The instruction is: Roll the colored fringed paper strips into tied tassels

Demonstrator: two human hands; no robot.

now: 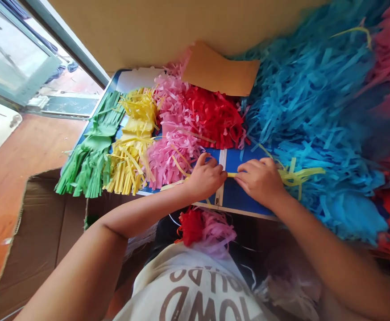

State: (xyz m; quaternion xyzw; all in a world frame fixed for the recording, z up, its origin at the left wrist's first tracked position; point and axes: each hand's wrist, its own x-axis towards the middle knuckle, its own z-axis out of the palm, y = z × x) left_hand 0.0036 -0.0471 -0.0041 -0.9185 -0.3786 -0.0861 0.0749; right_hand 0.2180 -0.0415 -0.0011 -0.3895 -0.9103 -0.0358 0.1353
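A yellow tissue-paper tassel (230,174) is stretched between my two hands just above the front edge of the blue table. Its middle looks twisted into a thin cord. My left hand (207,176) is closed on one end, and my right hand (260,180) pinches the other. Loose yellow strips (302,177) fan out to the right of my right hand, over blue fringe. Left of my left hand lies fringed pink tissue paper (175,156), with a few pale yellow strips across it. Behind my hands sits a red fringed bundle (215,118).
Green (96,145) and yellow fringed sheets (136,138) lie at the table's left end. A large blue fringe heap (309,98) covers the right. A tan card (220,71) rests at the back. Red and pink fringe (205,227) is on my lap; a cardboard box (41,223) stands lower left.
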